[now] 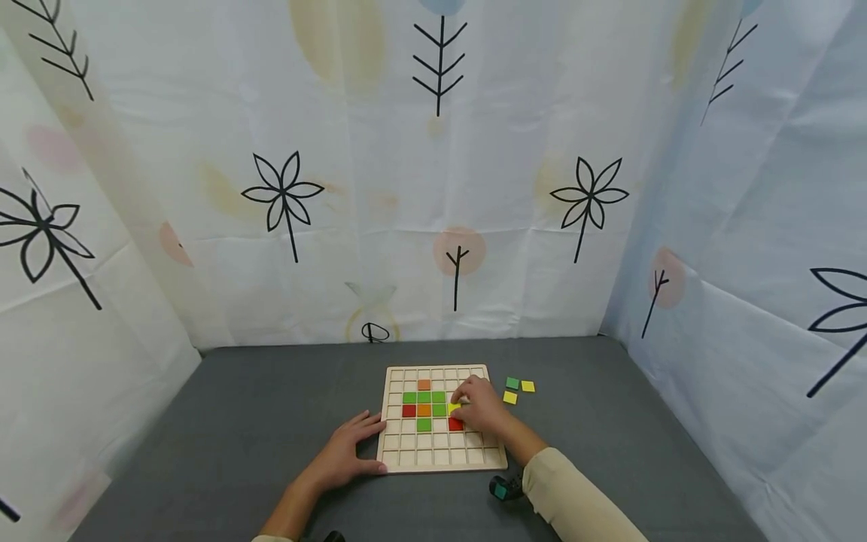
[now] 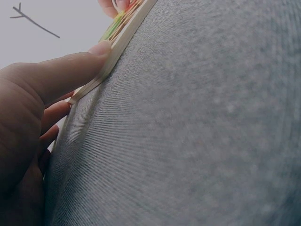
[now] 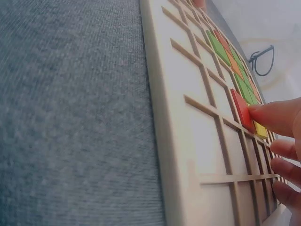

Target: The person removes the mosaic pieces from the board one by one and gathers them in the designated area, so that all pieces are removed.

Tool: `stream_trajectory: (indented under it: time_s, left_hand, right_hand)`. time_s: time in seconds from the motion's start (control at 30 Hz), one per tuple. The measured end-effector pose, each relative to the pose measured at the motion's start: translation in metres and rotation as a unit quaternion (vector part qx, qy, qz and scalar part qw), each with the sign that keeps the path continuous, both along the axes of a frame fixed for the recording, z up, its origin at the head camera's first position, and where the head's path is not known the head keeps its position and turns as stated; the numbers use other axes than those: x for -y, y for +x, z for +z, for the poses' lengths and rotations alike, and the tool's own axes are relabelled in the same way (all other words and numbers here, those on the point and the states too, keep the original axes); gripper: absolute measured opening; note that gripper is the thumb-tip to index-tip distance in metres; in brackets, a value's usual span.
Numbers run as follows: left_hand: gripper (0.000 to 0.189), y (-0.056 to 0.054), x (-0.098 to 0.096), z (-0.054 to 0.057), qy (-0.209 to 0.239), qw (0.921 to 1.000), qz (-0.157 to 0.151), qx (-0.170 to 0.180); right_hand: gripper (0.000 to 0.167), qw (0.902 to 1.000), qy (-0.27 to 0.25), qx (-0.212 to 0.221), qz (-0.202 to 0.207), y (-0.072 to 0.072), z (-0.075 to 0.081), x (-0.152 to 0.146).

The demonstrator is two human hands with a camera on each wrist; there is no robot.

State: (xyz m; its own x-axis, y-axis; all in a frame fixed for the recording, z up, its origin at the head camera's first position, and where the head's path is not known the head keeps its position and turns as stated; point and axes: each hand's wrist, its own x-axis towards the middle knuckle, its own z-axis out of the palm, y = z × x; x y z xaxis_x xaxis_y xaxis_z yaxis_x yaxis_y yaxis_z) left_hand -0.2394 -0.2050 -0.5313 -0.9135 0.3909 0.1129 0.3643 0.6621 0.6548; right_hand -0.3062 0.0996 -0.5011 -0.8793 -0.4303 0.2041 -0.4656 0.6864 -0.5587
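Note:
A wooden grid board point(image 1: 413, 458) lies on the grey table, with green, orange and red square tiles in some of its cells. My right hand point(image 1: 482, 406) is over the board's right half. Its thumb and index finger pinch a yellow tile point(image 1: 454, 409), just behind a red tile point(image 1: 456, 424). In the right wrist view the thumb touches the yellow tile point(image 3: 260, 130) beside the red tile point(image 3: 242, 110). My left hand point(image 1: 345, 452) rests at the board's left edge, fingers spread. The left thumb point(image 2: 75, 70) lies against the board's rim in the left wrist view.
Right of the board lie a green tile point(image 1: 512, 383) and two yellow tiles point(image 1: 527, 386). A dark object with a green patch point(image 1: 501, 489) is by the right forearm. Patterned white curtains point(image 1: 379, 286) stand behind the table and at both sides.

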Motion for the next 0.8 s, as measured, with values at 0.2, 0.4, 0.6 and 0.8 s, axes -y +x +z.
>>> stream_trajectory:
  time_s: [0.2,0.4,0.6,0.8]
  left_hand:
    - [0.080,0.000,0.000,0.000,-0.001,1.0000,0.002,0.006]
    - [0.081,0.001,-0.001,0.001,0.000,1.0000,-0.003,0.000]
    - [0.080,0.001,-0.001,0.002,-0.002,1.0000,-0.003,0.005]
    - [0.080,0.002,-0.002,0.003,-0.006,1.0000,-0.003,0.007]
  right_hand:
    - [0.013,0.9997,0.017,-0.019,-0.001,0.000,0.002,0.002]
    - [0.016,0.9993,-0.009,0.033,-0.015,0.004,-0.001,0.001]
    - [0.013,0.9977,-0.058,0.027,-0.021,0.009,-0.006,0.000]
    - [0.013,0.9921,-0.123,0.018,-0.021,0.011,-0.012,-0.007]
